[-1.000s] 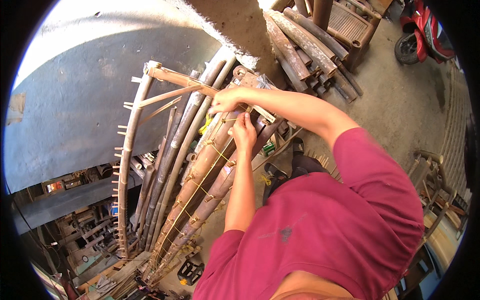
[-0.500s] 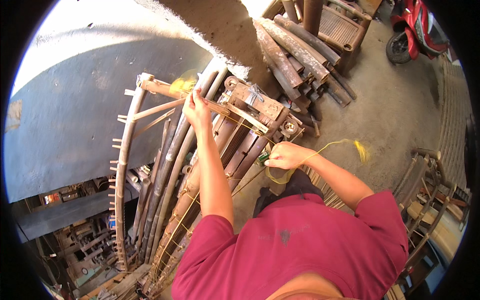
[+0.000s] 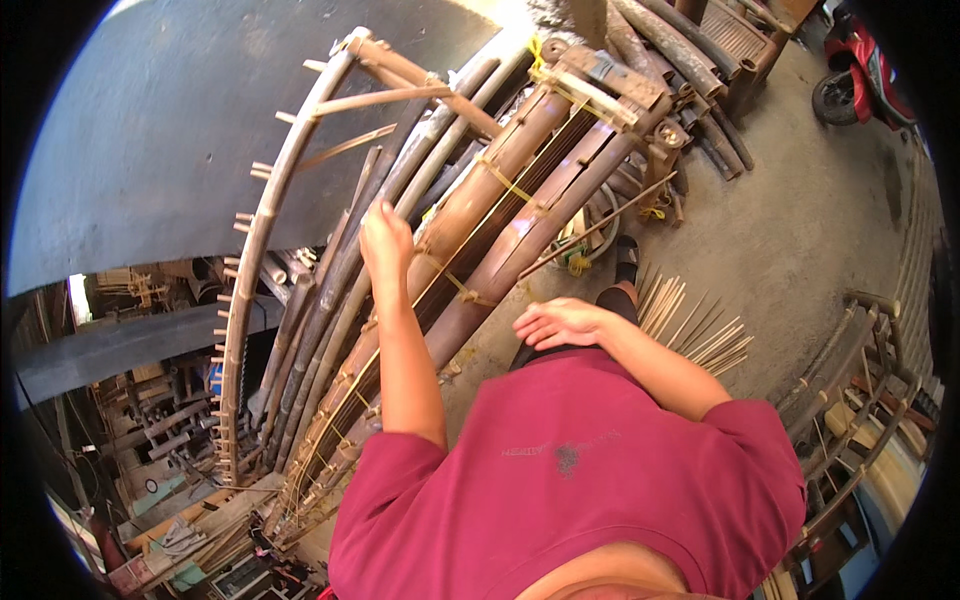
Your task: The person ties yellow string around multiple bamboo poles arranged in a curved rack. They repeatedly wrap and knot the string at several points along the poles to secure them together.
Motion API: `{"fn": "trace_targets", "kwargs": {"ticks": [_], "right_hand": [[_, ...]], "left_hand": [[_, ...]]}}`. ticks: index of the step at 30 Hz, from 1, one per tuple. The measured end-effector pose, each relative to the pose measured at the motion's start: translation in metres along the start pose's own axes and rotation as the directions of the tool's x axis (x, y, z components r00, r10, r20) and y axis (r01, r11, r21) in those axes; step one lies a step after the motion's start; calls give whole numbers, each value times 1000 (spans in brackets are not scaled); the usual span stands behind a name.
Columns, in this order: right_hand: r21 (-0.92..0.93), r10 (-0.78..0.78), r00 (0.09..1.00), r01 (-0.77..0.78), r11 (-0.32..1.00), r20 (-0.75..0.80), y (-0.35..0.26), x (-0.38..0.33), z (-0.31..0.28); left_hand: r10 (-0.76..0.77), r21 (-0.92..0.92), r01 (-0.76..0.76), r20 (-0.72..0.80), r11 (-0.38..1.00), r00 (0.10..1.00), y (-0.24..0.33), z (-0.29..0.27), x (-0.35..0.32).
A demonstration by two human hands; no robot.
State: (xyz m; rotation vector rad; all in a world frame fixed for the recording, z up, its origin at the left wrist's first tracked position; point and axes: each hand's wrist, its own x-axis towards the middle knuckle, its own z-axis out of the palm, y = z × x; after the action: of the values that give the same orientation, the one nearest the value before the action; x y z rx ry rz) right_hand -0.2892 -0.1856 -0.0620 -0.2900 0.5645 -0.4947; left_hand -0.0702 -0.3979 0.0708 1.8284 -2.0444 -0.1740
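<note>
Grey concrete floor [image 3: 800, 220] spreads out to my right, with a red motorbike [image 3: 862, 80] near the top corner and a fan of thin sticks [image 3: 700, 330] on the floor. A blue-grey wall [image 3: 180, 130] rises to my left, and a curved pole [image 3: 262, 225] studded with pegs stands before it.

The frame [image 3: 456, 213] slants from lower left to upper right ahead of me: two thick brown tubes [image 3: 520, 240] with a dark gap between, yellow cord [image 3: 512, 186] crossing from one to the other, and a wooden block [image 3: 610, 78] at the far end.

My left hand [image 3: 386, 238] is curled, just left of the frame; I can't tell whether it grips anything or touches the frame. My right hand [image 3: 560, 322] is loose, fingers extended, close to my shirt [image 3: 570, 420], right of the frame and apart from it.
</note>
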Motion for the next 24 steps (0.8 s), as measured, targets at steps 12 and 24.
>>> {"fn": "trace_targets", "kwargs": {"ticks": [12,24], "right_hand": [[-906,-511,785,422,28,350,-124,175,199],[-925,-390,842,305,-229,374,-19,46,107]], "left_hand": [[84,-477,-15,125,879,989,-73,58,-122],[-120,-307,217,306,926,945,-60,26,-117]]}}
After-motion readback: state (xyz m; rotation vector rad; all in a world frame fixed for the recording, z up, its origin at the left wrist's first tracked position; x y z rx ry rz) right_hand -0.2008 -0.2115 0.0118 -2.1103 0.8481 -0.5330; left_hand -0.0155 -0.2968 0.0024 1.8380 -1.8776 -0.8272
